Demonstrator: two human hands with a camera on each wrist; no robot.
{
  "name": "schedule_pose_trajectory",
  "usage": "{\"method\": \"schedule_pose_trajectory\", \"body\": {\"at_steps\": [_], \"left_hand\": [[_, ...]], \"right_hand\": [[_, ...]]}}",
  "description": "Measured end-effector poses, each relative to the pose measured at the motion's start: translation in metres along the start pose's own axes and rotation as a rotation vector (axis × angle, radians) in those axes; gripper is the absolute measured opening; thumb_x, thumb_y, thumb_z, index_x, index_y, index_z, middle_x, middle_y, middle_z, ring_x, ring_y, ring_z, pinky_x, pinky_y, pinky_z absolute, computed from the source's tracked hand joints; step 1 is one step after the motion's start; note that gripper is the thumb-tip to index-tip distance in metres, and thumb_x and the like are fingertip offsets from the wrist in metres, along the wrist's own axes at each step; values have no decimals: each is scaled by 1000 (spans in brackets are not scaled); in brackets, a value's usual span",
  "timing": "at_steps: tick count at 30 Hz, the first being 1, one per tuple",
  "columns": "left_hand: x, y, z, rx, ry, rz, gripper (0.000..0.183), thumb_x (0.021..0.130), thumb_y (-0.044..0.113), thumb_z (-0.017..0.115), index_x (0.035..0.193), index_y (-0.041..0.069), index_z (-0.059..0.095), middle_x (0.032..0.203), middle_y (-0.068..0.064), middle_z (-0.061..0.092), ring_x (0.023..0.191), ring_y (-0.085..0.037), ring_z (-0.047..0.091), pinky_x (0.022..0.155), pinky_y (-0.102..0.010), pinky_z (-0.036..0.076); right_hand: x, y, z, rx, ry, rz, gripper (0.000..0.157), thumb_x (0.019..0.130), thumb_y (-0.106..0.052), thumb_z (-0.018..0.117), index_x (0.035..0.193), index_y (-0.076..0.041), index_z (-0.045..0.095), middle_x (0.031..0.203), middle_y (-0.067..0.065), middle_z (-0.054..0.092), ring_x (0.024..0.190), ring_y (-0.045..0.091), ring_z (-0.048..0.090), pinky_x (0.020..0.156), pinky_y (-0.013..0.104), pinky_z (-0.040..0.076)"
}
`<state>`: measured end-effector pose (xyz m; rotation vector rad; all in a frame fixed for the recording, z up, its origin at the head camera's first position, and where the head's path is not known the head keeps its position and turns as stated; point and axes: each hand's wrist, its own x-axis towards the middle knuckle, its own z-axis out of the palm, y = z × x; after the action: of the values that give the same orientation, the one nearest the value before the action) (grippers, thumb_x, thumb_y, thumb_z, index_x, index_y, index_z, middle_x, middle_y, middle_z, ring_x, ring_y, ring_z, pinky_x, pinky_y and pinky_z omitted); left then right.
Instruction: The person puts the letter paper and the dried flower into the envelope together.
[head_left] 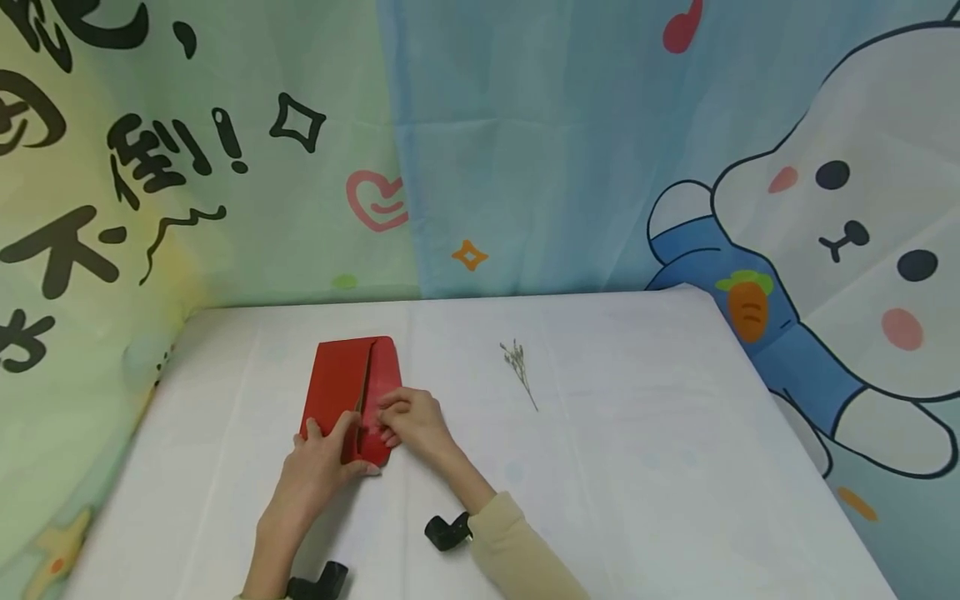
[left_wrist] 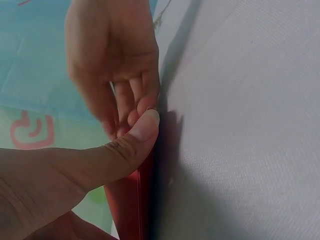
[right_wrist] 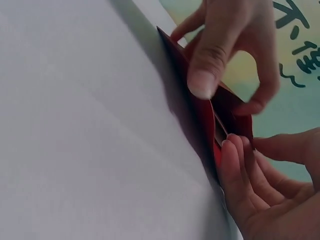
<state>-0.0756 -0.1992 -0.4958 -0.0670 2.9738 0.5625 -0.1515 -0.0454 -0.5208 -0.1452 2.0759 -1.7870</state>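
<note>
A red envelope point(head_left: 332, 379) lies on the white table, its lighter red flap point(head_left: 386, 367) toward the right. My left hand point(head_left: 318, 462) holds the envelope at its near side, the thumb along the near edge and the fingers across the body. At the flap, my right hand point(head_left: 416, 425) pinches the paper between thumb and fingers. The right wrist view shows the envelope's mouth point(right_wrist: 227, 112) parted, with the right fingertips right at the opening. Up close in the left wrist view, the left thumb point(left_wrist: 142, 127) presses at the edge beside the right fingers.
A small dried flower sprig point(head_left: 519, 367) lies on the white tabletop point(head_left: 637, 467) to the right of the envelope. Printed curtains point(head_left: 525, 167) hang behind and beside the table. Dark wrist cameras point(head_left: 447, 532) sit at both wrists.
</note>
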Motion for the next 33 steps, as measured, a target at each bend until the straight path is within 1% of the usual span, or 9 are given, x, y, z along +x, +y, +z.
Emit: {"method": "schedule_pose_trajectory", "body": {"at_steps": [2,5,9,13,16,19,23,27,33], "left_hand": [[0,0,0,-2,5,4,72,68,43,86,126,19,50,101,-27,51,84,-43,53,57,-40,48],[0,0,0,-9,10,7,71,68,42,86,125,19,50,95,-23,49,81,-40,52,55,-37,46],[-1,1,1,-20,19,12,69,68,42,86,123,20,51,90,-20,47,79,-36,50,55,-35,44],[-2,1,1,-26,23,15,68,68,41,86,122,20,51,90,-19,47,79,-35,50,55,-35,43],[-1,0,0,-25,20,15,68,68,41,86,122,20,51,91,-20,47,79,-36,50,55,-35,43],[-1,1,-1,-24,14,12,69,68,42,86,123,20,51,93,-21,47,79,-37,50,55,-35,44],[-1,1,-1,-24,5,8,69,68,42,86,124,20,50,95,-23,49,80,-39,51,56,-36,45],[-2,1,0,-22,2,8,69,69,41,86,124,20,50,99,-26,50,83,-42,52,57,-38,47],[-3,3,-2,-31,-4,4,69,69,41,85,125,21,50,97,-23,49,83,-39,50,56,-35,45]], "right_hand": [[-2,0,-5,-15,3,-24,18,89,-6,65,106,1,68,79,17,72,54,15,65,54,31,57],[-4,1,-15,-38,26,-64,19,89,-5,64,106,1,69,80,19,72,55,22,66,54,33,57],[-7,0,-26,-117,73,-102,20,89,-5,60,105,-1,70,81,16,73,60,29,68,52,28,54],[-11,-1,-36,-204,122,-125,19,87,-5,61,103,-3,70,80,9,73,61,23,69,54,23,51],[-14,-3,-41,-267,153,-150,17,86,-7,64,101,-4,70,80,7,73,60,12,67,60,22,50],[-17,-2,-46,-346,186,-168,16,86,-9,65,100,-7,71,80,4,72,63,7,66,64,21,49],[-19,1,-50,-450,238,-199,14,86,-12,67,99,-10,72,82,1,73,70,8,69,67,23,50],[-22,3,-56,-540,286,-229,12,88,-14,68,98,-12,73,83,1,72,75,13,71,68,27,52],[-26,4,-64,-669,354,-246,12,88,-16,69,99,-13,73,83,-2,72,75,12,70,64,29,51]]}}
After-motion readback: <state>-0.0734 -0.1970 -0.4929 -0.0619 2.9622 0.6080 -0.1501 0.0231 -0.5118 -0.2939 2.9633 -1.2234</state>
